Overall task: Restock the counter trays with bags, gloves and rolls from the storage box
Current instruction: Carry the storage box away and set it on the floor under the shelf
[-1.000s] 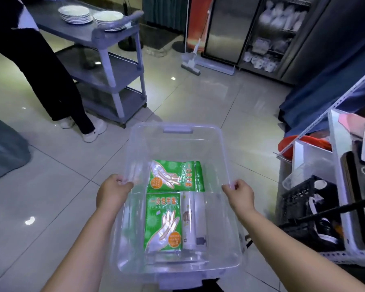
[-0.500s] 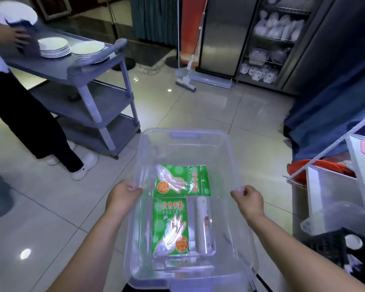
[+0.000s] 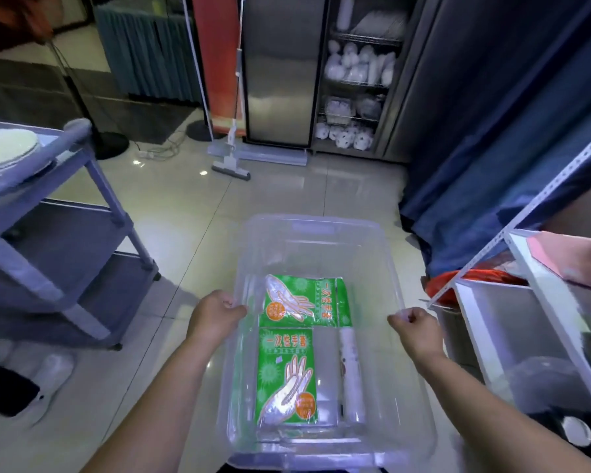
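Since a second ago the view has swung rightward: the grey plastic service trolley [image 3: 65,186] with its stacked white plates [image 3: 4,148] has slid to the left edge, and the steel-fronted cabinet [image 3: 280,70] with wire shelves of white crockery now stands straight ahead. Held out in front, the clear plastic storage box [image 3: 321,233] keeps its place between the arms. The left hand [image 3: 215,315] is closed over the left rim and the right hand [image 3: 415,329] over the right rim, each grip clamped on the edge near the box's middle.

Inside, on the box floor, lie two green printed packets of disposable gloves [image 3: 287,373], one behind the other, with a white roll of plastic bags [image 3: 350,373] lying just beside the nearer packet. No counter trays or worktop show in this view, so the restocking proper looks not yet begun; this reads as the carrying step.

Risks, as a judgement: the pale tiled floor [image 3: 185,213] shines as if slick, and a flat mop [image 3: 231,165] rests ahead. The white metal shelving [image 3: 526,268] stands close on the right, so the box corner could catch it. With the contents loose, a tilt would send them sliding.
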Demonstrator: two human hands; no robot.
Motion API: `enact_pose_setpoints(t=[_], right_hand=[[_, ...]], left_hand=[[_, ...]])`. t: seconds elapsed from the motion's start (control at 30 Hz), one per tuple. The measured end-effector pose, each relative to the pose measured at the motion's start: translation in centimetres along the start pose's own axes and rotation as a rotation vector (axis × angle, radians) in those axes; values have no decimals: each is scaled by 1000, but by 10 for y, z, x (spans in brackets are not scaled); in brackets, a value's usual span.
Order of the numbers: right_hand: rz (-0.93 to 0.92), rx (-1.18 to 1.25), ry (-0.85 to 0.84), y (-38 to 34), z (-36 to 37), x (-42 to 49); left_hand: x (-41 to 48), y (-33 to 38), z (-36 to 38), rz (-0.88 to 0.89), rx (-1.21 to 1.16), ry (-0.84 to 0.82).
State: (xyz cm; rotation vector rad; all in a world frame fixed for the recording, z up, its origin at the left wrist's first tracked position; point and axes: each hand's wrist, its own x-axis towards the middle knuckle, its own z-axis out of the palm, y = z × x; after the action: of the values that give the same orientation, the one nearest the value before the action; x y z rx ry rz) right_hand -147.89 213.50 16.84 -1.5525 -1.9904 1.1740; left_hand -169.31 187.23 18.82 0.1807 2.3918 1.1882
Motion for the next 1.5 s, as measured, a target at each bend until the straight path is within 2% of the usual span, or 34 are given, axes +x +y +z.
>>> enact_pose_setpoints(t=[0.17,0.3,0.67,0.83,1.0,1.17,1.5], right_hand=[[101,75,60,-23,13,42],[221,131,143,-14,8,58],[447,124,268,51,-42,188],[507,63,224,92,-58,274],[542,-4,180,131,-61,351],[542,-50,145,177,-47,422],[652,-131,165,318,47,548]], left_hand=[[89,49,16,79,150,-100],[134,86,51,146,232,-183],[215,175,224,222,403,-395],[244,201,311,116,472,-449],[277,199,388,-12,439,-549],[321,176,462,-95,522,-662],[427,68,628,-215,652,-758]])
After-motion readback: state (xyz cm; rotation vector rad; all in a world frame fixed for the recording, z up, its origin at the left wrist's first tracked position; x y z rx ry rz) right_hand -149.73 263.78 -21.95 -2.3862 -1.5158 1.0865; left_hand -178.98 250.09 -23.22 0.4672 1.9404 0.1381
